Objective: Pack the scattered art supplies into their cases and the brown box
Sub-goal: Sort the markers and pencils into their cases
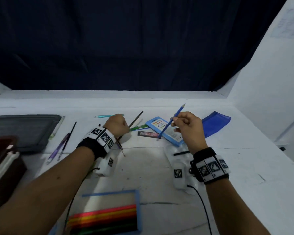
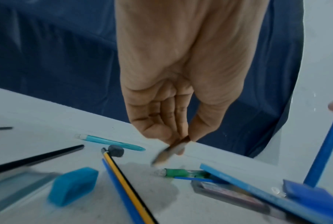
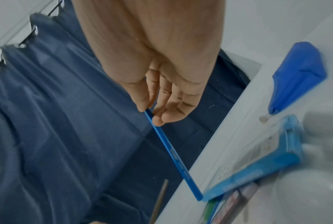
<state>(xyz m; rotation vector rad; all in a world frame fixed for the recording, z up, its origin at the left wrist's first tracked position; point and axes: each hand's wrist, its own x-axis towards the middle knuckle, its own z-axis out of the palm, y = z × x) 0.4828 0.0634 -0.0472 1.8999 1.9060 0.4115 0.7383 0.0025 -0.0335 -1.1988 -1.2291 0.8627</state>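
Currently, right hand (image 1: pixel 187 126) pinches blue pencil (image 1: pixel 170 122) above light-blue case (image 1: pixel 165 131); left hand (image 1: pixel 116 123) grips brown pencil (image 1: pixel 135 119) beside it. Align each pencil lengthwise before lowering.

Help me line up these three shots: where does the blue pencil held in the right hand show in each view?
Head: blue pencil right of centre, pinched by the right hand, tip up.
Left wrist: at the right edge, steeply slanted.
Right wrist: centre, running down from the fingers.
Shared landmark: the light blue case.
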